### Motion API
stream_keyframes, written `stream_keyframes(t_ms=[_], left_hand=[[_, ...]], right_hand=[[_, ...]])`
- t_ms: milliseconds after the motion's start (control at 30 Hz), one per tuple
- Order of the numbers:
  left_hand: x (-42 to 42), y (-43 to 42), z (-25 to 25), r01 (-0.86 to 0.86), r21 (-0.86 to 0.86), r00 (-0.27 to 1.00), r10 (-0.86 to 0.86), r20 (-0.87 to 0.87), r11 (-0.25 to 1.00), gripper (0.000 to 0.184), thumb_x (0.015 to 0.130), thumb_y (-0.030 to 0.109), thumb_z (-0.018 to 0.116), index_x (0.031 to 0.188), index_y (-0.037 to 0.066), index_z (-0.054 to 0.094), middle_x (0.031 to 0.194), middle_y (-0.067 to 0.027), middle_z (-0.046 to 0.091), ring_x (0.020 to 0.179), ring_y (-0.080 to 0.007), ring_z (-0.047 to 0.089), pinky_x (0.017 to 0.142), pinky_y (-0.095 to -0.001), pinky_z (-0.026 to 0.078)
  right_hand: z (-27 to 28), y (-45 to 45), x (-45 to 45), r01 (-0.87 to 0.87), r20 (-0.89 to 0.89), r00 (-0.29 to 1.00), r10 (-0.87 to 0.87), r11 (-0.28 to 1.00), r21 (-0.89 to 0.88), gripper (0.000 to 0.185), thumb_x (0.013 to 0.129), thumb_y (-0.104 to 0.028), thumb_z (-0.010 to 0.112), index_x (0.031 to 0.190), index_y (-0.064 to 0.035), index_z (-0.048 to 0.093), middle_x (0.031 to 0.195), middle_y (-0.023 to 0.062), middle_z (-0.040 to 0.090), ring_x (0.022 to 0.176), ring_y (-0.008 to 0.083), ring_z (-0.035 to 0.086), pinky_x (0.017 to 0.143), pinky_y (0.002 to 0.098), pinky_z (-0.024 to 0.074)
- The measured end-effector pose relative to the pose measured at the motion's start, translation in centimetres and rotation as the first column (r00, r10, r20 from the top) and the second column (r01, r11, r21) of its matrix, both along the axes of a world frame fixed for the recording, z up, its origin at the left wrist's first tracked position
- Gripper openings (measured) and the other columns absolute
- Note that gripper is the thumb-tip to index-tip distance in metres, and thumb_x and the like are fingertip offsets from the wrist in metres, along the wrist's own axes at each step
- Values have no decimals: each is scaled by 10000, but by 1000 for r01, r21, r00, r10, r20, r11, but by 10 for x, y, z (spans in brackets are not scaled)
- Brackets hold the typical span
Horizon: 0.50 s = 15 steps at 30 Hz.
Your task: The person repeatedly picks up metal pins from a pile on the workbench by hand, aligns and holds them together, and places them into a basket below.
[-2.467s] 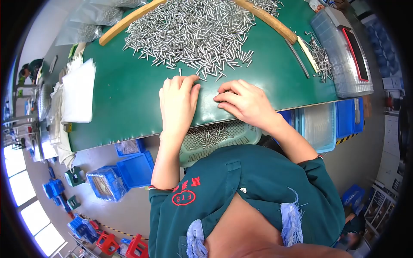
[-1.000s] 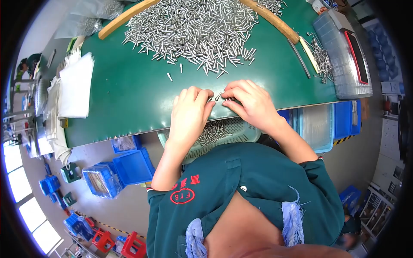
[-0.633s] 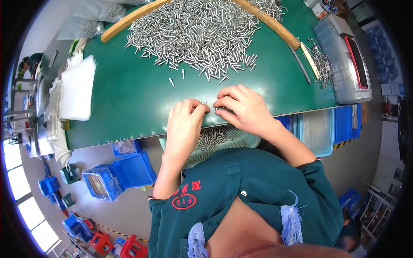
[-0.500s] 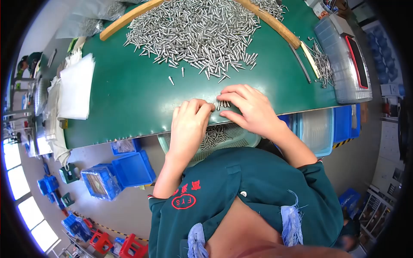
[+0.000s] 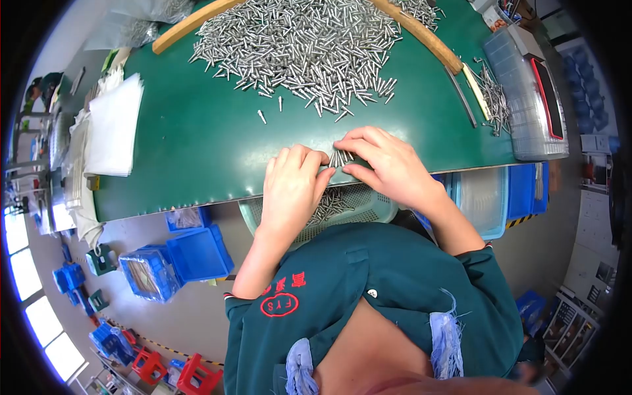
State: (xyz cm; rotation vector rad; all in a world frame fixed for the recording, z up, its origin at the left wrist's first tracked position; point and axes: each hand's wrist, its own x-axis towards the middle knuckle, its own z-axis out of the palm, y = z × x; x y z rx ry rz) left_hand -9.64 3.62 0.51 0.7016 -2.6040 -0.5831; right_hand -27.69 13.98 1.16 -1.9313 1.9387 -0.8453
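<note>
A small row of slim metal pins (image 5: 340,158) lies near the front edge of the green table (image 5: 197,164), between my two hands. My left hand (image 5: 293,184) has its fingers curled, with thumb and forefinger closed against the row's left end. From the right, my right hand (image 5: 388,164) holds the same pins between its thumb and fingers. Beyond my hands spreads a big heap of similar pins (image 5: 296,52), and two single ones lie just in front of it. Below the table edge, a pale green basket (image 5: 248,216) contains more pins, partly hidden by my left hand.
Wooden strips (image 5: 428,41) border the heap on both sides. At the right are loose metal rods (image 5: 495,99) and a clear plastic box (image 5: 520,99). White sheets (image 5: 113,128) lie at the left end. Blue bins (image 5: 201,250) stand below on the floor.
My left thumb has come up to the pins, and the fingers of both hands have drawn closer around them. The pins are now fanned between both hands. The view has shifted slightly.
</note>
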Motion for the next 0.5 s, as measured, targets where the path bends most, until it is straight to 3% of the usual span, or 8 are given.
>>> stream_keyframes(t_ms=[333,500], left_hand=[[1,1,1,4,3,1000,-4,-24,1000,168,816,172,752,954,100,689,891,-37,601,845,-245,567,757,-374,413],[9,4,3,-4,-17,1000,4,-14,1000,187,814,168,755,996,131,732,865,-11,596,826,-215,553,742,-354,403]], right_hand=[[6,5,-4,76,84,993,-86,990,118,418,819,-193,746,1206,-98,620,1055,74,600,976,281,618,827,396,508],[6,6,-7,25,-8,1000,-25,997,70,277,824,-215,742,1085,-135,696,1011,42,602,949,254,621,813,379,507]])
